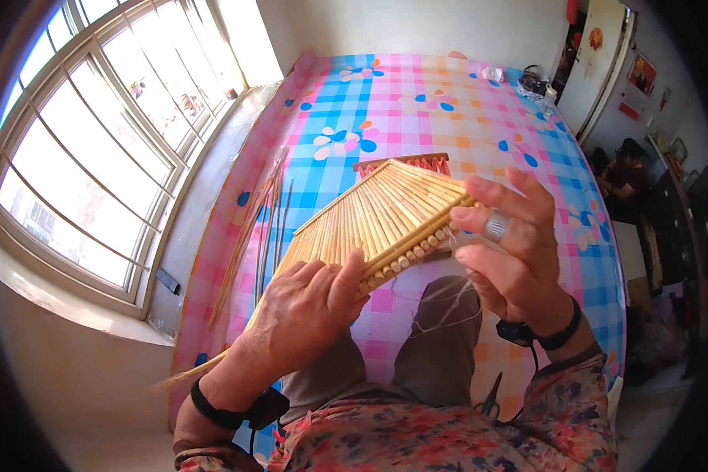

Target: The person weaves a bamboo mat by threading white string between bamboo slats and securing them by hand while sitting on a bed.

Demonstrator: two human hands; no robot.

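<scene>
A panel of pale straw stalks (362, 212), laid side by side and bound along its edges, is held tilted above my lap. My left hand (303, 303) is closed round its near side, thumb along the edge where the cut stalk ends show. At the panel's right corner, my right hand (519, 252), with a ring on one finger, is closed with thumb and fingers bent around a thin white thread (429, 324). The thread hangs in loose loops below the edge. One long stalk (204, 368) sticks out to the left beneath my left forearm.
Loose stalks (248, 236) lie to the left on the checked, flowered sheet (448, 110). Behind the panel stands a pink pleated thing with a brown bar (401, 159). Scissors (492, 397) lie by my right thigh. A barred window and sill with a remote control (167, 281) border the left; another person (625, 177) is at far right.
</scene>
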